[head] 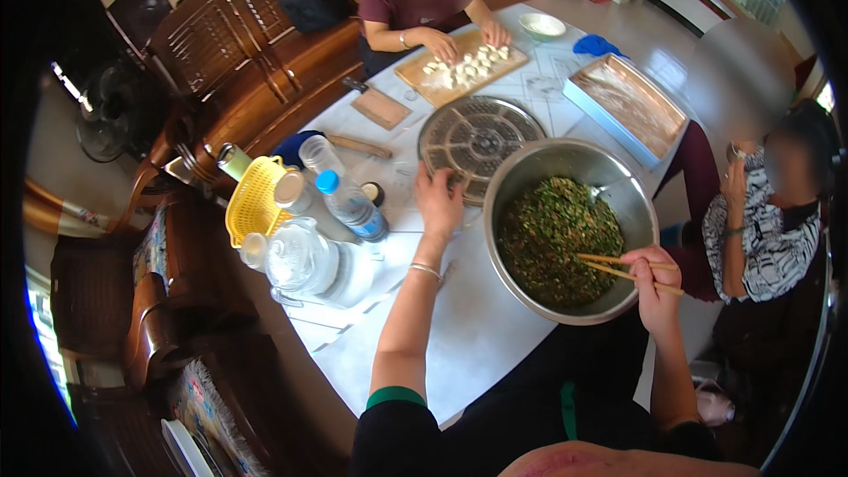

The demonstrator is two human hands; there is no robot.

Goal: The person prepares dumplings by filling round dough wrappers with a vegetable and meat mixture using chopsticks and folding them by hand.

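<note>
A large steel bowl (493, 238) of chopped green filling (563, 238) sits at the table's near right edge, a metal utensil leaning inside it. My right hand (656, 281) grips a pair of wooden chopsticks (623, 264) whose tips reach into the filling. My left hand (439, 202) is at the near left rim of a round perforated metal steamer tray (487, 139); whether its fingers grip the rim I cannot tell. The bowl overlaps the tray's near right side. Across the table, another person's hands (442, 46) are among small dough pieces (474, 66) on a wooden board (424, 79).
To the left stand a plastic bottle (351, 205), a clear jug (298, 255) and a yellow basket (255, 199). A cleaver (379, 108) and wooden rod (360, 146) lie beyond. A floured rectangular tray (626, 106) is at the right, near a seated person (762, 232).
</note>
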